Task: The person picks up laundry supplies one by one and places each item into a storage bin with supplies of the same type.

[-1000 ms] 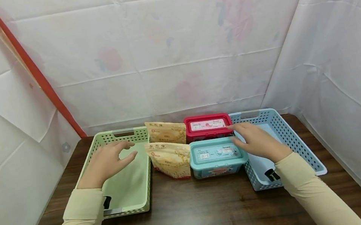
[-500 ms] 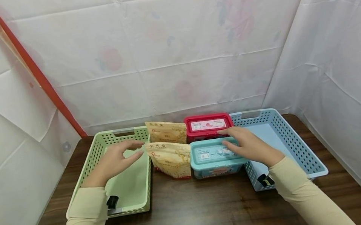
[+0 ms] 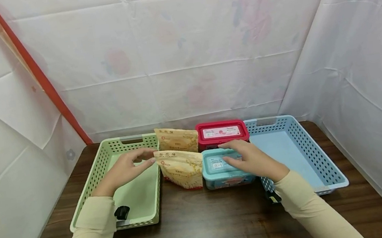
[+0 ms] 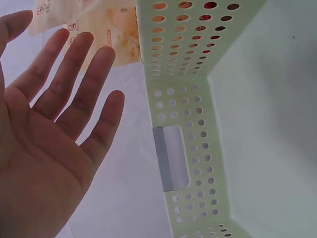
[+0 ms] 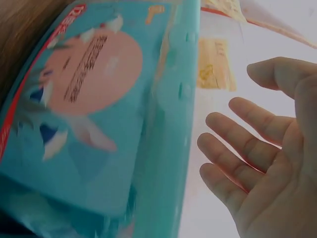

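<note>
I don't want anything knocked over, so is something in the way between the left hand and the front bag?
No, nothing I can see stands between the left hand and the front bag; the hand is right by the bag's top left corner. The wall of the green basket seems lower, under the hand.

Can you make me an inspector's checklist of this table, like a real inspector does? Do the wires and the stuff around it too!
Surface: dark wood-look table.
Job's things: tan front pouch before tan back pouch; lidded teal tub before lidded red tub; green basket left of them, blue basket right.
Clutter: nothing seen.
Grips: left grip by the front pouch, touching or not unclear; right grip over the teal tub; neither holds anything.
Cables: nothing seen.
Surroundings: white sheets behind and at both sides, some flower-printed.
</note>
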`<state>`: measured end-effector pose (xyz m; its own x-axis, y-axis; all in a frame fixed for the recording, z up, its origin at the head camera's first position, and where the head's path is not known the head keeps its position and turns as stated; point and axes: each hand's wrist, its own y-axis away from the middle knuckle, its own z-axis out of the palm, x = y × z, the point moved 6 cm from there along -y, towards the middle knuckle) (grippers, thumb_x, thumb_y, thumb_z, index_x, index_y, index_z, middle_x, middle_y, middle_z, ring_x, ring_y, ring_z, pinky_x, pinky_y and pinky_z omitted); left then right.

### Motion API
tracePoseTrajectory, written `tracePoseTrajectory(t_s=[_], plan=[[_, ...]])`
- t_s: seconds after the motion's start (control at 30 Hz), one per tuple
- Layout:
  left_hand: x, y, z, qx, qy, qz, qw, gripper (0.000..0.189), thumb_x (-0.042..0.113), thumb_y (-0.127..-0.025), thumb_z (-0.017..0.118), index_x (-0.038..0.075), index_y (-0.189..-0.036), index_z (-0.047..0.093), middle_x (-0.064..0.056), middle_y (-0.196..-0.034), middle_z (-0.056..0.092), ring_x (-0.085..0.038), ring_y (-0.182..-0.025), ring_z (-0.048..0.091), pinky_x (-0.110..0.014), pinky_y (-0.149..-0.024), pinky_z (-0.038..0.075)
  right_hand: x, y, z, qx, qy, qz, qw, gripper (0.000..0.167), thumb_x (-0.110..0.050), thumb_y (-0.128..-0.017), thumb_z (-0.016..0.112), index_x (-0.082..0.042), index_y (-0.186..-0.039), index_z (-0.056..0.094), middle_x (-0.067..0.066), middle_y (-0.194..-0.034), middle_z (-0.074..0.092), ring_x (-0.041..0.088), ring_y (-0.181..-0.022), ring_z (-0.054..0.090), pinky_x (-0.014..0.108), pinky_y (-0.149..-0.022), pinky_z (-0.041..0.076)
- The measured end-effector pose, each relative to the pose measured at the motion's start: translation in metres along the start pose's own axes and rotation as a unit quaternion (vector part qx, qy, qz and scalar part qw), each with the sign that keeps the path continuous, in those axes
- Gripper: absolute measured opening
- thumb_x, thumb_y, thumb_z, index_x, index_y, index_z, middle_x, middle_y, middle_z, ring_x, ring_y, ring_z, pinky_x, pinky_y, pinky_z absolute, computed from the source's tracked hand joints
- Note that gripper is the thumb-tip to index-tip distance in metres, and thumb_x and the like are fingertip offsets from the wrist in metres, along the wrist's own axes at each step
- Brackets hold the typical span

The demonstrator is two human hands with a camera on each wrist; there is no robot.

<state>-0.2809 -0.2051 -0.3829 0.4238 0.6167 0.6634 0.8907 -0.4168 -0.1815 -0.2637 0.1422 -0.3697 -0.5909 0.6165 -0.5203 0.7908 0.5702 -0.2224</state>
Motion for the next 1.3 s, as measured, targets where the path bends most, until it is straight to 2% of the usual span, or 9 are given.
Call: tracePoseTrajectory(t_s=[0.27, 0.43, 0.53, 0.63, 0.8, 0.9, 1.1, 1.3], plan=[[0.004, -0.002, 0.001, -0.016, 0.011, 0.004, 0.9998, 0.039, 0.035, -0.099, 0.065, 0.016, -0.133, 0.064, -0.001, -0.117, 0.069, -0.021, -0.108, 0.064, -0.05, -0.094, 0.051, -0.014, -0.006, 0.012, -0.015, -0.014, -0.004, 0.9998, 0.045, -0.028, -0.099, 0.067, -0.008, -0.138, 0.059, 0.003, -0.136, 0.058, 0.022, -0.127, 0.053, 0.048, -0.101, 0.048], [0.003, -0.004, 0.004, -0.021, 0.005, 0.012, 0.9997, 0.041, 0.034, -0.098, 0.067, 0.012, -0.133, 0.064, -0.003, -0.115, 0.07, -0.022, -0.106, 0.066, -0.051, -0.094, 0.051, -0.023, -0.012, 0.021, -0.019, -0.035, 0.004, 0.9992, 0.046, -0.035, -0.1, 0.064, -0.012, -0.139, 0.059, -0.001, -0.137, 0.058, 0.019, -0.126, 0.052, 0.047, -0.099, 0.048], [0.005, -0.005, 0.006, -0.021, 0.001, 0.013, 0.9997, 0.04, 0.034, -0.098, 0.067, 0.01, -0.131, 0.066, -0.004, -0.114, 0.071, -0.023, -0.105, 0.066, -0.053, -0.093, 0.051, -0.028, -0.017, 0.027, -0.018, -0.054, 0.012, 0.9983, 0.045, -0.036, -0.1, 0.064, -0.015, -0.139, 0.059, -0.003, -0.137, 0.057, 0.018, -0.126, 0.051, 0.045, -0.099, 0.048], [0.006, -0.007, 0.007, -0.026, 0.003, 0.012, 0.9996, 0.032, 0.032, -0.098, 0.067, 0.013, -0.125, 0.069, -0.002, -0.11, 0.07, -0.022, -0.102, 0.066, -0.052, -0.092, 0.052, -0.032, -0.021, 0.033, -0.007, -0.06, 0.016, 0.998, 0.043, -0.036, -0.099, 0.065, -0.014, -0.137, 0.061, -0.002, -0.135, 0.059, 0.018, -0.125, 0.053, 0.044, -0.099, 0.049], [0.008, -0.01, 0.012, -0.036, 0.014, 0.011, 0.9992, 0.013, 0.029, -0.098, 0.069, 0.02, -0.107, 0.071, 0.005, -0.099, 0.069, -0.015, -0.096, 0.065, -0.047, -0.091, 0.053, -0.036, -0.027, 0.041, 0.016, -0.048, 0.025, 0.9984, 0.041, -0.037, -0.098, 0.067, -0.01, -0.128, 0.065, 0.003, -0.127, 0.063, 0.019, -0.117, 0.057, 0.043, -0.096, 0.051], [0.008, -0.011, 0.013, -0.036, 0.019, 0.011, 0.9991, 0.008, 0.027, -0.098, 0.069, 0.021, -0.101, 0.071, 0.006, -0.095, 0.069, -0.013, -0.093, 0.065, -0.043, -0.087, 0.054, -0.038, -0.029, 0.044, 0.024, -0.043, 0.021, 0.9985, 0.034, -0.035, -0.097, 0.069, -0.009, -0.119, 0.068, 0.005, -0.117, 0.065, 0.02, -0.109, 0.06, 0.042, -0.09, 0.053], [0.007, -0.011, 0.013, -0.029, 0.01, 0.014, 0.9994, 0.011, 0.028, -0.099, 0.067, 0.018, -0.097, 0.071, 0.003, -0.093, 0.069, -0.013, -0.088, 0.063, -0.039, -0.077, 0.052, -0.04, -0.031, 0.046, 0.035, -0.037, 0.005, 0.9987, 0.016, -0.028, -0.095, 0.072, -0.013, -0.102, 0.069, 0.0, -0.101, 0.066, 0.016, -0.098, 0.061, 0.039, -0.082, 0.054], [0.007, -0.012, 0.013, -0.026, 0.008, 0.013, 0.9995, 0.015, 0.026, -0.099, 0.067, 0.014, -0.09, 0.068, -0.003, -0.089, 0.068, -0.014, -0.08, 0.06, -0.036, -0.071, 0.049, -0.04, -0.032, 0.049, 0.033, -0.047, 0.004, 0.9984, 0.01, -0.025, -0.095, 0.073, -0.015, -0.094, 0.07, -0.004, -0.096, 0.066, 0.017, -0.096, 0.063, 0.038, -0.081, 0.055]])
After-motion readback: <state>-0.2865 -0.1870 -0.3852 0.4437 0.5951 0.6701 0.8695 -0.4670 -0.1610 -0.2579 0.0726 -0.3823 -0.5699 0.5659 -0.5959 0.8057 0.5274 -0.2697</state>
